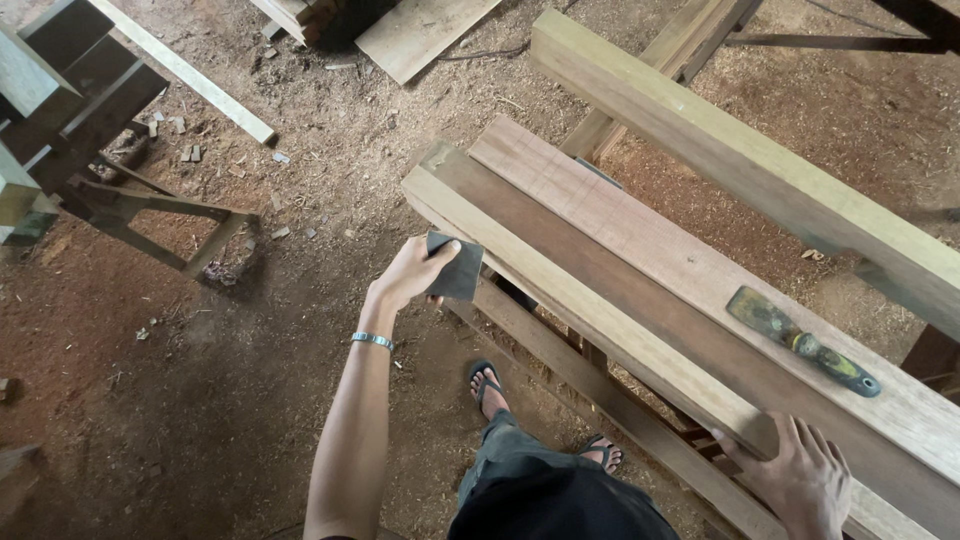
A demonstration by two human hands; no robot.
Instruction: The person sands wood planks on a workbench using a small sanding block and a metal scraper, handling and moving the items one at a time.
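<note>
Being gripped by the left hand (412, 272) is a dark sanding pad (455, 267); the right hand (800, 478) is being pressed flat, fingers spread, on a plank (620, 300).

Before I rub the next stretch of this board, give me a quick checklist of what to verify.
1. Left hand grips the dark sanding pad: ok.
2. Pad against the board's near edge: ok.
3. Right hand steadies the board: ok.
4. Scraper lies away from the pad on the board's top: ok.
5. Feet in open sandals under the board: not ok.
6. Board firmly seated on its stand: cannot tell.
</note>
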